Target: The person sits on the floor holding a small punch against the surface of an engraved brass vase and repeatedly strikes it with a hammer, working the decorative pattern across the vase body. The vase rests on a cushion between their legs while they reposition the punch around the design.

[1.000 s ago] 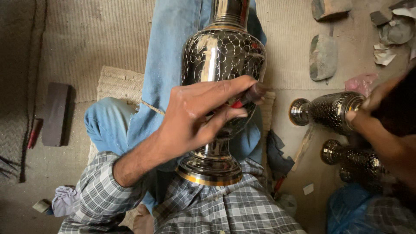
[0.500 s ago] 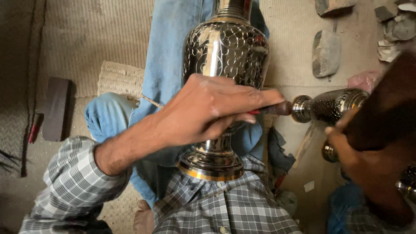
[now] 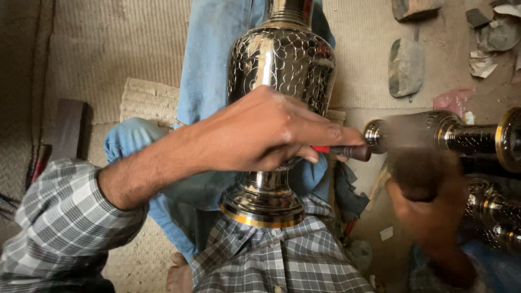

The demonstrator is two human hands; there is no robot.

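Observation:
A large engraved silver-coloured metal vase (image 3: 282, 59) with a gold-rimmed foot lies along my lap, foot toward me. My left hand (image 3: 260, 130) reaches across its lower body and is closed on a thin tool with a red band and a dark end (image 3: 344, 151). The tool points right, past the vase's side. My right hand (image 3: 434, 217) is at the lower right, blurred by motion. It grips a dark blunt tool (image 3: 418, 173) just below and right of the thin tool's end.
Two smaller engraved metal vases (image 3: 461, 135) (image 3: 494, 211) lie on the floor at the right. Stones (image 3: 406, 66) and scraps lie at the top right. A woven mat (image 3: 108, 59) covers the floor at the left, with a dark block (image 3: 68, 127) on it.
My left hand and the thin tool have shifted right along the vase. My right hand left the smaller vase, rose with the dark tool, and now swings lower, blurred.

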